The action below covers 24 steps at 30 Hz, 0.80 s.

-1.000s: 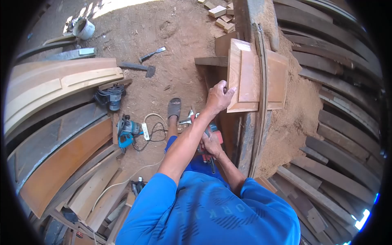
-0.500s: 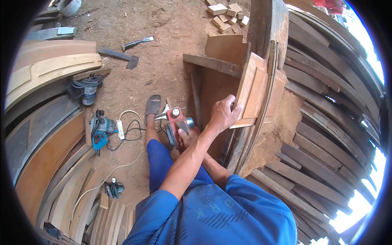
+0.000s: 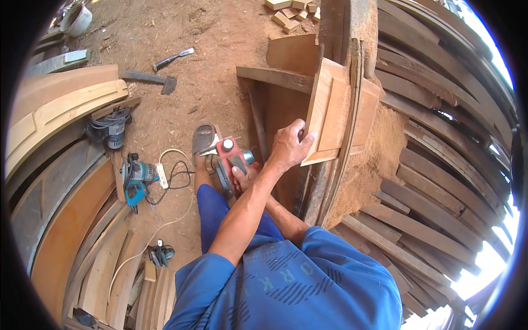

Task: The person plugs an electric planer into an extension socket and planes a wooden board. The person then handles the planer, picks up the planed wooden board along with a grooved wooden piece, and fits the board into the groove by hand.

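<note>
My arms cross in front of me. My left hand [image 3: 290, 147] is at the near left edge of a raised-panel wooden board [image 3: 334, 110], its fingers curled against that edge. The board stands tilted against a worktop, behind a narrow upright strip of wood [image 3: 352, 104]. Lower down, my right hand [image 3: 245, 179] is wrapped round the handle of a red and grey electric planer [image 3: 228, 154], held beside my leg. Part of that hand is hidden behind my left forearm.
On the dirt floor lie a hammer [image 3: 151, 78] and a chisel [image 3: 173, 58]. A blue router [image 3: 140, 179], a corded power tool [image 3: 115, 132] and a white power strip [image 3: 161, 176] are at left. Stacked planks [image 3: 440, 198] line the right; wood blocks [image 3: 286, 19] lie at the top.
The view has shifted slightly, so the floor tools and wood blocks appear higher or further left. Both hands keep their holds on the board and the planer.
</note>
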Each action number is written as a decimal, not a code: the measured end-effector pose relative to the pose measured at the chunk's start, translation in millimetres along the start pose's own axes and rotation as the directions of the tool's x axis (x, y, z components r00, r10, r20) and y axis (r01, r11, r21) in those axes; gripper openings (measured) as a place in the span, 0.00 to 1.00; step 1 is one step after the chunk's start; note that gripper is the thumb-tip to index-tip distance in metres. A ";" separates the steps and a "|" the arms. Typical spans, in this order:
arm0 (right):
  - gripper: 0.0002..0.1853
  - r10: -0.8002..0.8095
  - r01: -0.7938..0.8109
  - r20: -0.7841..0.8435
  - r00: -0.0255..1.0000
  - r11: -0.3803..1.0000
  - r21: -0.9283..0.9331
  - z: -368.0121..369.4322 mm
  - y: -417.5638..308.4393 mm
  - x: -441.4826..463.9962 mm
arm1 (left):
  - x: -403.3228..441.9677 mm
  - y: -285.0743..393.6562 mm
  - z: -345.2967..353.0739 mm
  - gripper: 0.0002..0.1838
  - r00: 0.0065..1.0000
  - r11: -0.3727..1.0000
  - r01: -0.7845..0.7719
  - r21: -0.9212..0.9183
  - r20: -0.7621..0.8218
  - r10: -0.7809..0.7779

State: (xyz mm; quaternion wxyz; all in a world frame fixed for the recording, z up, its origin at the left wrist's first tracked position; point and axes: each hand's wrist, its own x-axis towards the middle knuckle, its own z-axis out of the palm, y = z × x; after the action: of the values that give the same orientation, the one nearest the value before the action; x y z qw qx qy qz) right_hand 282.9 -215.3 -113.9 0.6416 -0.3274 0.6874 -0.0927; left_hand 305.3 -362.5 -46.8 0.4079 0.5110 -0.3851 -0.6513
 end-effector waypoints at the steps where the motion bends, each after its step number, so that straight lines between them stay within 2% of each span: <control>1: 0.17 -0.025 0.025 0.005 1.000 0.999 -0.021 -2.7 0.6 0.1 | -0.4 -1.5 1.5 0.16 0.999 1.000 -0.025 0.011 -0.019 0.025; 3: 0.16 -0.073 0.074 0.017 0.997 0.995 -0.065 -10.7 1.4 0.8 | -0.4 -5.5 4.8 0.16 0.998 0.999 -0.047 0.005 -0.038 0.047; 6: 0.17 -0.076 0.076 -0.058 0.995 0.997 -0.006 -12.2 12.7 3.1 | 0.2 -10.3 8.3 0.14 0.999 0.999 -0.038 -0.011 -0.034 0.038; 11: 0.22 0.057 -0.061 0.062 0.996 0.996 0.059 -38.2 43.6 7.8 | 0.4 -9.1 8.7 0.12 0.999 0.999 -0.019 0.031 -0.033 0.020; 13: 0.24 0.002 -0.004 0.051 0.999 1.000 0.028 -42.2 41.3 5.3 | 0.8 -10.4 10.1 0.12 0.999 0.998 -0.015 0.053 -0.037 0.017; 15: 0.25 -0.166 0.164 -0.018 0.986 0.984 -0.071 -42.4 39.0 3.1 | 0.8 -10.9 10.9 0.11 0.999 0.998 -0.005 0.056 -0.033 0.007; 18: 0.26 0.130 -0.123 0.080 0.988 0.988 -0.090 -51.6 -22.4 -24.7 | 1.2 -9.7 11.6 0.11 1.000 0.999 0.014 0.049 -0.027 -0.013; 20: 0.27 -0.054 0.061 0.039 0.998 0.977 -0.206 -53.9 -8.9 -19.6 | 0.6 -9.7 12.5 0.11 0.999 0.998 0.020 0.066 -0.029 -0.018; 23: 0.27 -0.315 0.309 0.002 0.949 0.929 -0.205 -51.8 23.7 -10.5 | -1.4 -6.1 10.3 0.10 0.999 0.997 -0.010 0.081 -0.043 0.013; 24: 0.27 -0.318 0.311 -0.009 0.948 0.931 -0.192 -51.5 20.8 -13.6 | -7.1 2.9 2.9 0.11 0.998 0.985 0.051 0.168 -0.056 -0.042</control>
State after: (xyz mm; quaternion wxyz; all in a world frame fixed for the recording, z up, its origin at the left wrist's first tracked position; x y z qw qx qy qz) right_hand 227.0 -206.7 -105.9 0.5708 -0.4904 0.6445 -0.1353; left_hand 303.8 -356.8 -41.1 0.3578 0.5693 -0.4163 -0.6120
